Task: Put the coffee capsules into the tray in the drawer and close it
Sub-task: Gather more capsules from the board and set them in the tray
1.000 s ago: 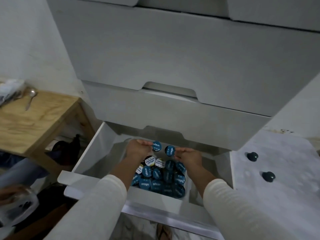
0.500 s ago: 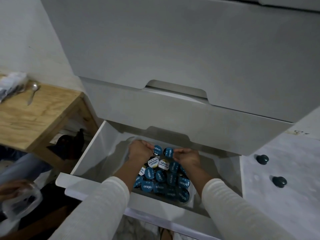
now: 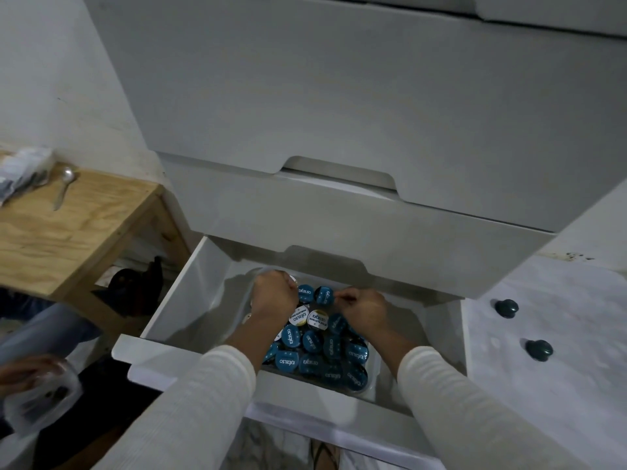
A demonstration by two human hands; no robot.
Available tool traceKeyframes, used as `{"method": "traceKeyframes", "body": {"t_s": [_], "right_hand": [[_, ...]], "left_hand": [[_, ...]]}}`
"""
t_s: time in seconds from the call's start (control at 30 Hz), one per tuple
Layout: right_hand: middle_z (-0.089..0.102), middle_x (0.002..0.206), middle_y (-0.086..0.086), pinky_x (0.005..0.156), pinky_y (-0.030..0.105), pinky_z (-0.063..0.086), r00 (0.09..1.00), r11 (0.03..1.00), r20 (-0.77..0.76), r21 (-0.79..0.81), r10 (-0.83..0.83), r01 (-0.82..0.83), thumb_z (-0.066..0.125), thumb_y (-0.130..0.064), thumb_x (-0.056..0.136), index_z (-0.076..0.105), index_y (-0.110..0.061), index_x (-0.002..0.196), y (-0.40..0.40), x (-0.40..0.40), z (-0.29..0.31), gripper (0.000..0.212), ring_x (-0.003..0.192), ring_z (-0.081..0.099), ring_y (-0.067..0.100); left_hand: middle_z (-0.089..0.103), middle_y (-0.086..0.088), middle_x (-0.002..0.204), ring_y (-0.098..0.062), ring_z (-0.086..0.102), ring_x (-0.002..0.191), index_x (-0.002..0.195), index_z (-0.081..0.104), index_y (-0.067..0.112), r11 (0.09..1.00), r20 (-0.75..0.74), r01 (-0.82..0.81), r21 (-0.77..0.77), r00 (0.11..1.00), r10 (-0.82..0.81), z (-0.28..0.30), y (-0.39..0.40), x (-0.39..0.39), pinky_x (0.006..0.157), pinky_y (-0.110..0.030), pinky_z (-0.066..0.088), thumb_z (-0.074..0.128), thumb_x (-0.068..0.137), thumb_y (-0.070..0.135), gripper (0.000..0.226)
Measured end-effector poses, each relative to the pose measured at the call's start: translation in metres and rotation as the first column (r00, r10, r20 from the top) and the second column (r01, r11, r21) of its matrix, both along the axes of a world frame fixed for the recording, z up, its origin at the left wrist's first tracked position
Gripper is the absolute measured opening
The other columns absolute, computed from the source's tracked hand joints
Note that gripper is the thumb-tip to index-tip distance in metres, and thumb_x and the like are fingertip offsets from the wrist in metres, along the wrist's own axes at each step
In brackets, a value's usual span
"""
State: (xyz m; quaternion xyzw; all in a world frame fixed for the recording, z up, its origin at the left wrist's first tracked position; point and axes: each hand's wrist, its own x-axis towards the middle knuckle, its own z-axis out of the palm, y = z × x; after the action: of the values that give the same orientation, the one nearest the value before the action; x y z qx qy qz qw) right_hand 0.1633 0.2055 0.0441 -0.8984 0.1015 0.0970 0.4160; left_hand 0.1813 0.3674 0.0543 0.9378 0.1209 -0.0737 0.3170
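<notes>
Both hands deep in the open drawer: left hand and right hand each pinch a capsule over the full tray.

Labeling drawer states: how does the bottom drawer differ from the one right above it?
The bottom drawer is pulled out; the drawer above is shut. The bottom drawer's inside shows, with a tray of coffee capsules and both hands, left hand and right hand, reaching in; the drawer above shows only its front panel, contents hidden. Both are white, and the drawer above has a cut-out handle notch.
</notes>
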Motion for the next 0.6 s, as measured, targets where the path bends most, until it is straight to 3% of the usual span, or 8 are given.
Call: {"method": "traceKeyframes", "body": {"t_s": [0.1,0.23,0.33,0.43,0.6], "right_hand": [[0.071,0.106,0.013,0.088,0.03,0.05,0.981,0.972,0.095,-0.185,0.166,-0.146,0.053,-0.015,0.088,0.069,-0.006,0.1,0.0,-0.01,0.007,0.022,0.094,0.064,0.026],[0.06,0.121,0.015,0.094,0.034,0.043,0.952,0.915,0.094,-0.316,0.293,-0.25,0.045,-0.019,0.092,0.06,-0.005,0.113,0.0,-0.027,0.016,0.029,0.11,0.055,0.029],[0.045,0.139,0.012,0.106,0.034,0.032,0.918,0.842,0.064,-0.428,0.391,-0.329,0.038,-0.024,0.096,0.043,-0.008,0.132,-0.001,-0.041,0.028,0.04,0.129,0.04,0.027],[0.035,0.147,0.011,0.11,0.034,0.028,0.91,0.773,0.038,-0.542,0.413,-0.328,0.033,-0.031,0.097,0.027,-0.009,0.14,-0.005,-0.057,0.042,0.048,0.134,0.032,0.026],[0.036,0.144,0.012,0.109,0.034,0.029,0.893,0.707,0.1,-0.651,0.439,-0.275,0.032,-0.03,0.097,0.027,-0.006,0.139,-0.022,-0.087,0.065,0.048,0.133,0.033,0.025]], "left_hand": [[0.072,-0.012,0.09,-0.024,0.069,0.081,0.092,0.068,0.005,0.973,0.01,0.103,0.207,0.994,-0.107,0.005,-0.003,-0.006,0.075,-0.034,0.059,0.046,0.089,0.008,0.023],[0.065,-0.015,0.112,-0.028,0.065,0.1,0.118,0.054,0.005,0.901,-0.05,0.241,0.36,0.97,-0.239,0.018,-0.011,-0.022,0.083,-0.034,0.056,0.044,0.093,0.011,0.028],[0.055,-0.014,0.125,-0.025,0.058,0.112,0.125,0.047,0.003,0.842,-0.031,0.3,0.449,0.947,-0.321,0.018,-0.015,-0.037,0.087,-0.032,0.05,0.045,0.094,0.013,0.033],[0.044,-0.015,0.137,-0.028,0.043,0.125,0.129,0.046,0.003,0.797,-0.001,0.349,0.492,0.916,-0.4,0.022,-0.019,-0.054,0.103,-0.036,0.04,0.045,0.092,0.016,0.039],[0.045,-0.017,0.132,-0.031,0.039,0.123,0.129,0.043,-0.001,0.795,0.154,0.314,0.519,0.881,-0.448,0.037,-0.039,-0.084,0.109,-0.038,0.032,0.04,0.096,0.018,0.039]]}}
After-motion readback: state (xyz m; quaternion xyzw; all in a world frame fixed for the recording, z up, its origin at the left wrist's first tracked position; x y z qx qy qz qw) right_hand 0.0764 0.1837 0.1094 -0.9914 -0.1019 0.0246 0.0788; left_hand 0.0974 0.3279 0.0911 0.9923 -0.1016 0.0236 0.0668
